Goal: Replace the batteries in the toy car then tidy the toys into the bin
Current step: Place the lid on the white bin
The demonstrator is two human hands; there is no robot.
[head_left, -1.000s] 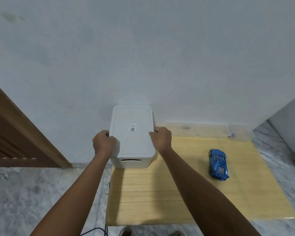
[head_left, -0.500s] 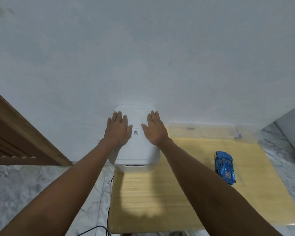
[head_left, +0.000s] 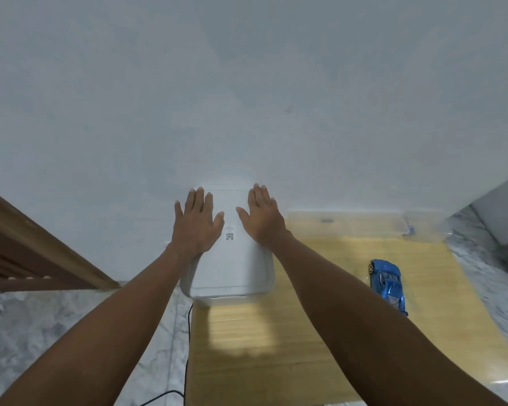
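A white plastic bin (head_left: pixel 232 268) with rounded corners stands at the far left corner of a light wooden table (head_left: pixel 320 332), against the pale wall (head_left: pixel 247 83). Its flat white lid (head_left: pixel 232 259) is on and carries a small printed label with a QR code (head_left: pixel 229 235). The left hand (head_left: pixel 197 227) and the right hand (head_left: pixel 263 218) lie flat on the lid on either side of the label, fingers straight and spread, gripping nothing. A glossy blue toy car (head_left: pixel 388 284) sits on the table, well apart to the right of the bin.
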